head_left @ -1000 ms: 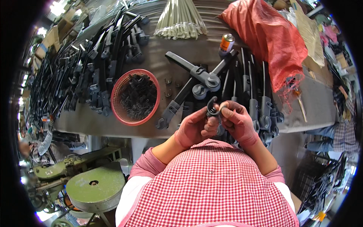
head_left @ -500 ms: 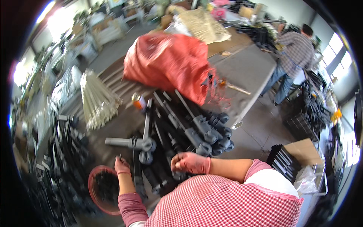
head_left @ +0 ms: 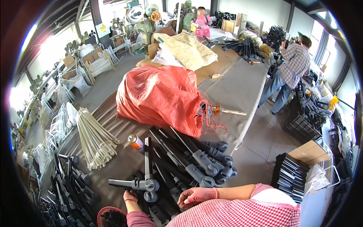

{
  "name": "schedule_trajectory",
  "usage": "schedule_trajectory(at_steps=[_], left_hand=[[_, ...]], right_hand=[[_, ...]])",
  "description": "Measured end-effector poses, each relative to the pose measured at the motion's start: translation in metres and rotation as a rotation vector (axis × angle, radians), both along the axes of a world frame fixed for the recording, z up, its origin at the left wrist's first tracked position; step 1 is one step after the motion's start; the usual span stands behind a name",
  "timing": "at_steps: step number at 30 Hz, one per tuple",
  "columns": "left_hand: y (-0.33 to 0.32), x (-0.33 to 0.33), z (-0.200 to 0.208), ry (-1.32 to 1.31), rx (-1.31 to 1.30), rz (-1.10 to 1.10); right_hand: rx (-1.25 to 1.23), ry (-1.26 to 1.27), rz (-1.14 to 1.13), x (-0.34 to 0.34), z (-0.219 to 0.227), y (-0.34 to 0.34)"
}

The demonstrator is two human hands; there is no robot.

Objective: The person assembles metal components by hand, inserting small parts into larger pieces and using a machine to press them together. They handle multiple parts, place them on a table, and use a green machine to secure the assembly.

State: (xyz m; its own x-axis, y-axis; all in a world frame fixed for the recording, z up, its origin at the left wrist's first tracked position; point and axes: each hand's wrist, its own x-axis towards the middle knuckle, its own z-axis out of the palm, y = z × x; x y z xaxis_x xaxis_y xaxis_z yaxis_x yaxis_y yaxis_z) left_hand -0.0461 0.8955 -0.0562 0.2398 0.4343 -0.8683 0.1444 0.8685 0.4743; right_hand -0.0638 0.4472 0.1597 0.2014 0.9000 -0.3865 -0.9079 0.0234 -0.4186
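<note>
Black tubes with grey jointed ends (head_left: pixel 204 166) lie in a heap on the table in front of me. My right hand (head_left: pixel 196 195), in a pink glove, is over the near end of this heap with its fingers curled in. Whatever it may hold is hidden. My left hand (head_left: pixel 130 196), gloved too, is closed just below an L-shaped grey jointed piece (head_left: pixel 141 184); its fingertips are too small to show what they grip. Left of my forearm a red basket (head_left: pixel 101 216) holds small black parts.
A red woven sack (head_left: pixel 157 98) lies beyond the heap, with a wooden-handled tool (head_left: pixel 232 112) at its mouth. A spray can (head_left: pixel 135 142) and a bundle of pale rods (head_left: pixel 96 138) are to the left. A co-worker (head_left: pixel 293 70) stands at far right, near a black crate (head_left: pixel 302 126).
The view has tilted up, so the table and my hands appear lower. My left hand has come from beside the basket to the L-shaped piece. My right hand stays curled over the heap.
</note>
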Motion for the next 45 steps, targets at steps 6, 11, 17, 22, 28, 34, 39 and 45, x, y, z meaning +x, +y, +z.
schedule_trajectory(at_steps=[6,11,17,22,28,34,39,45], left_hand=[[-0.016,-0.028,0.060,-0.310,0.011,-0.108],[-0.003,-0.140,0.103,0.297,1.955,-0.254],[0.018,-0.243,0.078,1.101,1.112,-0.850],[0.028,-0.249,0.075,1.058,1.286,-0.881],[0.030,-0.261,0.104,0.954,1.240,-0.920],[0.038,-0.283,0.103,0.769,1.276,-0.798],[0.062,-0.298,0.082,0.613,1.358,-0.662],[0.061,-0.302,0.081,0.574,1.382,-0.630]], right_hand=[[-0.072,0.039,0.063,-0.005,0.000,0.026],[-0.049,0.046,0.032,-0.020,0.002,0.026],[-0.137,-0.168,0.180,-0.043,0.024,0.028],[-0.198,-0.247,0.204,-0.059,0.045,0.040],[-0.285,-0.439,0.223,-0.071,0.051,0.038],[-0.189,-0.302,0.226,-0.077,0.050,0.034],[-0.094,-0.359,0.200,-0.082,0.051,0.032],[-0.098,-0.445,0.240,-0.082,0.054,0.029]])
